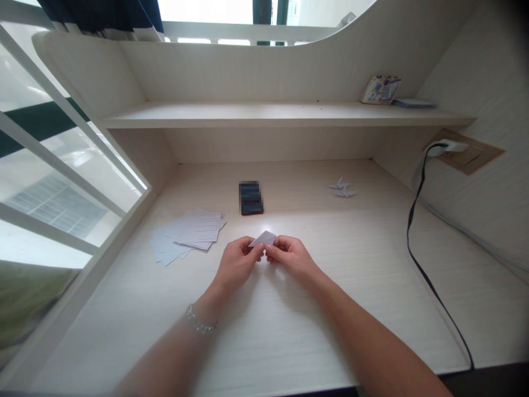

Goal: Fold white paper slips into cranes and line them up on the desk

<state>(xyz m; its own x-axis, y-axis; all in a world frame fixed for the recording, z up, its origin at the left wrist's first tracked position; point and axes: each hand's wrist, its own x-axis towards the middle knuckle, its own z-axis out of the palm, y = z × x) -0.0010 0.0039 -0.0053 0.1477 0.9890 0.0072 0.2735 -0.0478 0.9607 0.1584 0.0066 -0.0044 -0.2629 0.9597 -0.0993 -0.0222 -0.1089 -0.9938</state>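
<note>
White folded paper pinched between fingertips of left hand and right hand. Loose sheets left of fingers; dark object beyond them; small paper shapes beyond, rightward.

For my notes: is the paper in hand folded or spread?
Folded: between left hand and right hand, the paper shows slanted edges and a peak, unlike the flat sheets.

- Head view: from above and behind the left hand and right hand
- Facing forward and down, past them to the shelf
- Near, both forearms included
</note>
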